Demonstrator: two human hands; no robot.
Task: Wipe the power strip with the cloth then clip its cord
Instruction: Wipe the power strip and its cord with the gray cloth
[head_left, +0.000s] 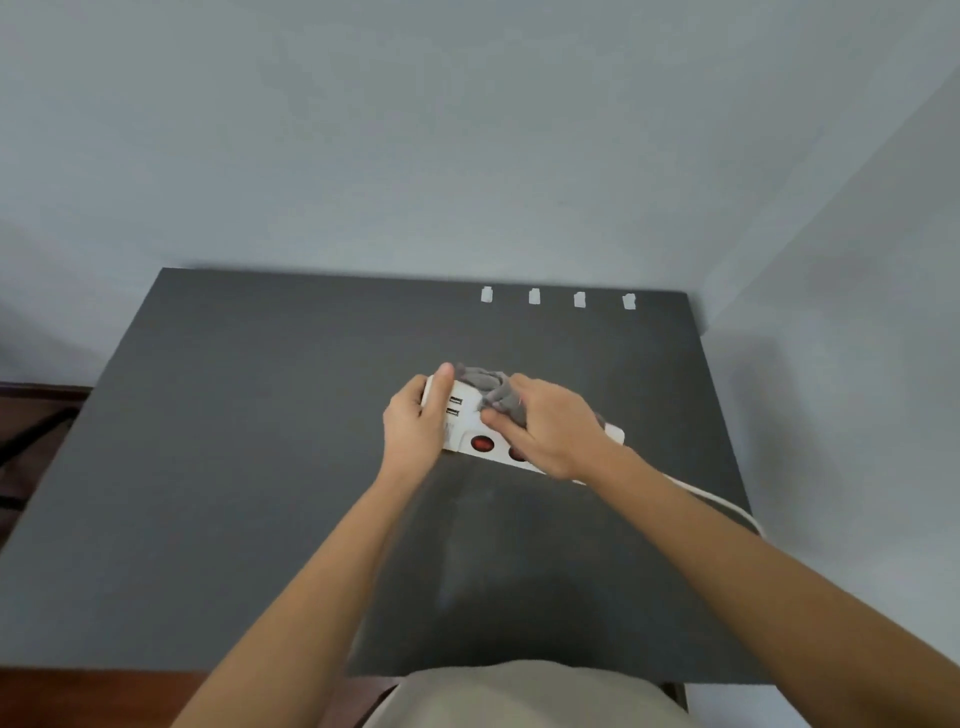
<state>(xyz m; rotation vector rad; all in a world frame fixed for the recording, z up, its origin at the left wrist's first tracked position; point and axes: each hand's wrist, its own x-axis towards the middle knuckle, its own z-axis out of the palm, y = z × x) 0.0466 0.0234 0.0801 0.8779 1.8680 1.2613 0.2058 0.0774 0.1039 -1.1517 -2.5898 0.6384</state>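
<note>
A white power strip (467, 415) with red switches and two USB ports lies in the middle of the dark grey table (249, 467). My left hand (418, 421) grips its left end, thumb along the top. My right hand (550, 428) presses a bunched grey cloth (493, 389) onto the strip's top face and covers its right part. The strip's white cord (722, 506) runs from under my right forearm to the table's right edge. Several small white cord clips (557, 298) sit in a row near the table's far edge.
The table stands against a pale wall, in a corner at the right. Dark wooden furniture (31, 431) shows past the table's left edge. My beige clothing (519, 696) is at the near edge.
</note>
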